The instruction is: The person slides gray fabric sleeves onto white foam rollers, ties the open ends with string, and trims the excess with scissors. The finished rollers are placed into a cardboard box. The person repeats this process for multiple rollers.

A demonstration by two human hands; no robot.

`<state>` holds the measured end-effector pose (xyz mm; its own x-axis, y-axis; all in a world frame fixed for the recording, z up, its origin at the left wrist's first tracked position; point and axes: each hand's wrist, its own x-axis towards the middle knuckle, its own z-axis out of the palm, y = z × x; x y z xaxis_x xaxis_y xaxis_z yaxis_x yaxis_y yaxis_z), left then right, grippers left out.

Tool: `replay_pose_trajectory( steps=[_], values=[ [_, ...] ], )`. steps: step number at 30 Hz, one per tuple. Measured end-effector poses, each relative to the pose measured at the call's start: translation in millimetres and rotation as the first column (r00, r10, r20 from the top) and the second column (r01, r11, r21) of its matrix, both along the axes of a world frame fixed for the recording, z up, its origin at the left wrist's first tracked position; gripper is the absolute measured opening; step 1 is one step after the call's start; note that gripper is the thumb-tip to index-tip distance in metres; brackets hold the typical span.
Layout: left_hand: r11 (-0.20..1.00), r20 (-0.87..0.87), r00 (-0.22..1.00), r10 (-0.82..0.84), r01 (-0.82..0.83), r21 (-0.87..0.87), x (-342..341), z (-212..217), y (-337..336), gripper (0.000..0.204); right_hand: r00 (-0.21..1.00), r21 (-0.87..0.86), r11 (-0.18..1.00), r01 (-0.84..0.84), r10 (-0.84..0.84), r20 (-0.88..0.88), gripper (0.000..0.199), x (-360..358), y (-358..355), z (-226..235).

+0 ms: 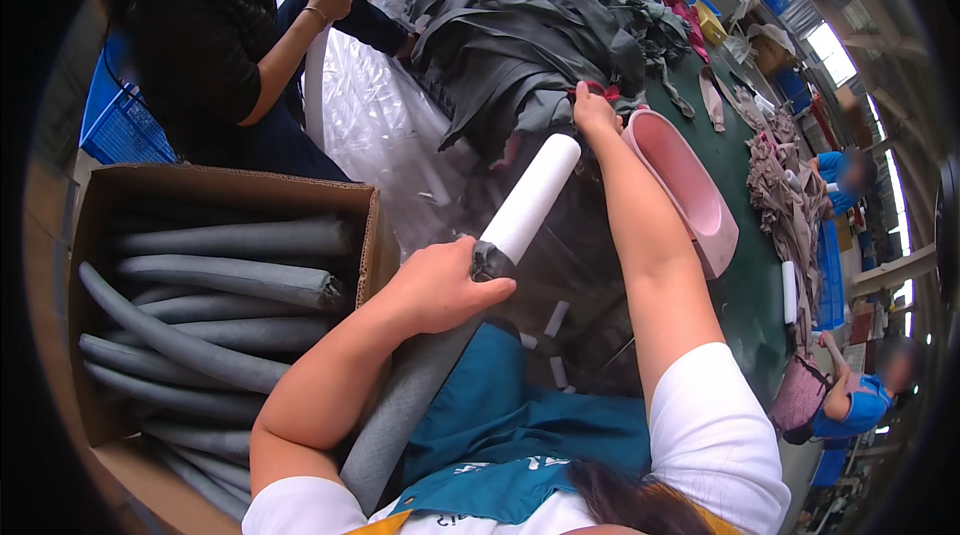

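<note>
White tube [530, 193], lower part in grey sleeve [410, 395], is in your L hand [440, 280], wrapped round it at sleeve edge; axis runs lower L to upper R, bare tip nr your R hand [597, 113]. R hand at grey cloth pile [500, 25], grip unclear. Green tabletop [750, 305] R; carton [230, 178] w/ grey rolls [220, 275] L; co-worker [230, 35] beyond.

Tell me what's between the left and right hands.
In the head view, the grey-covered roll's white end projects from the left hand toward the right hand; in the picture, its tip ends just short of the right hand.
</note>
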<state>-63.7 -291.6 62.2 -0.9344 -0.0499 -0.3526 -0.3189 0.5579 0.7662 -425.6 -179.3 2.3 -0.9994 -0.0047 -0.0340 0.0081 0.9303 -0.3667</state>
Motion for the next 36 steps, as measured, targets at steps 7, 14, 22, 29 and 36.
replay_pose_trajectory(
  steps=[7, 14, 22, 29, 36],
  values=[
    [0.951, -0.074, 0.994, 0.075, -0.05, 0.304, 0.1, -11.6, -3.7, 0.054, 0.98, -0.924, 0.357, -0.138, -0.089, -0.18, 0.061, 77.5, 4.1, 34.9],
    [0.59, 0.158, 0.984, 0.075, -0.172, 0.789, 9.0, 25.7, 11.1, 0.047, 0.806, -0.85, -0.114, -0.514, 0.273, -0.525, 0.036, 214.4, 112.5, 83.6],
    [0.399, 0.154, 0.98, -0.13, -0.09, 0.913, 9.2, 51.6, 56.1, 0.051, 0.698, -0.831, -0.496, 0.252, 0.688, -0.199, 0.057, 311.9, 236.4, 78.0],
    [0.502, 0.195, 0.975, -0.108, -0.115, 0.857, 24.1, 74.6, 109.7, 0.047, 0.698, -0.963, 0.259, 0.078, 0.675, 0.238, 0.032, 393.5, 292.4, 87.6],
    [0.717, 0.094, 0.98, -0.176, 0.062, 0.695, 49.7, 98.1, 182.4, 0.038, 0.633, -0.969, 0.088, 0.23, 0.743, 0.217, 0.025, 399.3, 323.9, 78.1]
  ],
)
